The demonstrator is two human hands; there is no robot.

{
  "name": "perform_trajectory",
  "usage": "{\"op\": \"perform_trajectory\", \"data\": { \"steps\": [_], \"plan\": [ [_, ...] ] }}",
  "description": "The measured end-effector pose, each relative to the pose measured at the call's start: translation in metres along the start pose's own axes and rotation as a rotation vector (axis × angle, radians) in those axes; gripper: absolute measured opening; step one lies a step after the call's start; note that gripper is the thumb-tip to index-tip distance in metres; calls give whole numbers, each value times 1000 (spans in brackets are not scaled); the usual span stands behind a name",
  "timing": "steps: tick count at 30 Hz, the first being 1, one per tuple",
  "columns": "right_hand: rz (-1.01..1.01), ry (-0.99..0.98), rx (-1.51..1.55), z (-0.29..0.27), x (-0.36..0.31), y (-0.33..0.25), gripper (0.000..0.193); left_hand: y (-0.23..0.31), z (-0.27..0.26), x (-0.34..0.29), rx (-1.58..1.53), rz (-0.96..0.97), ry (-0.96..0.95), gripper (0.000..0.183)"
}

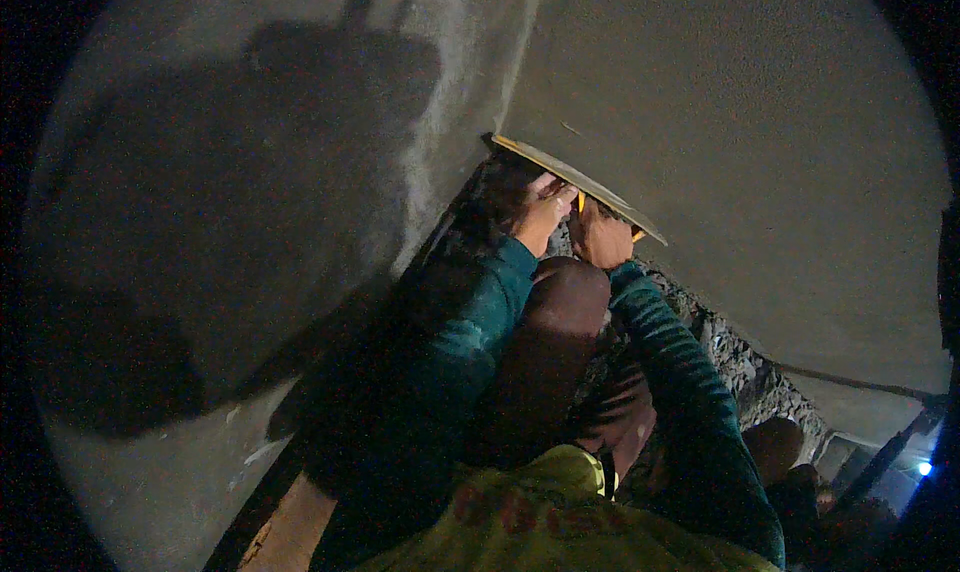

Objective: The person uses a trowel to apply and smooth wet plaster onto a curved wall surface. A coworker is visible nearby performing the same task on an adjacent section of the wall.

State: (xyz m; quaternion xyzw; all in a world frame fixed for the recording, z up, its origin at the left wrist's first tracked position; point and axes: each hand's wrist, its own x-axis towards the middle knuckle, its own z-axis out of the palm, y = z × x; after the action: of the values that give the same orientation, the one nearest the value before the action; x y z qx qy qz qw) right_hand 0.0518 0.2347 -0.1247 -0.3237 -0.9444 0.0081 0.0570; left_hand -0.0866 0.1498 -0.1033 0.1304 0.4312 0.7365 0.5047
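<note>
Right hand [604,238]: fingers folded into a fist behind the board, between its two yellow stubs; the part grasped is hidden by the fist.

Left hand [545,215]: just beside the right, on its left, fingers reaching up to the board's back; whether they pinch it or only press on it, cannot tell.

Long thin board with handle stubs [607,197], float-like, pale with a yellowish edge: directly beyond both hands, seen nearly edge-on, slanting from upper left of the grip down to its right. Its far side faces the grey plastered surface [760,172], which spreads beyond and to the right of the grip.

Yellow stubs [582,201]: two, one between the hands, one at the right fist's outer side.

Grey wall [440,102]: left of the grip, bearing a broad dark shadow.

Maroon trouser knee [570,292]: just below the grip, between teal sleeves [500,282].

Rubble strip [745,362]: below and right of the grip, along the plastered surface's edge.

Yellow-green vest [540,512]: well below the grip.

Bright lamp [924,468]: far lower right.
</note>
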Motion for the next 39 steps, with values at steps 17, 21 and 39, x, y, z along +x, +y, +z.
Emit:
{"op": "perform_trajectory", "data": {
  "steps": [17,21,39],
  "plan": [
    [44,-83,97,-11,27,0,47,-1,7,48,229,50,163,58],
    [4,-143,9,-76,24,6,37,20,47,40,193,111,136,53],
    [100,246,174,-249,-57,38,43,100,190,-63,-102,443,-256,61]
  ]
}}
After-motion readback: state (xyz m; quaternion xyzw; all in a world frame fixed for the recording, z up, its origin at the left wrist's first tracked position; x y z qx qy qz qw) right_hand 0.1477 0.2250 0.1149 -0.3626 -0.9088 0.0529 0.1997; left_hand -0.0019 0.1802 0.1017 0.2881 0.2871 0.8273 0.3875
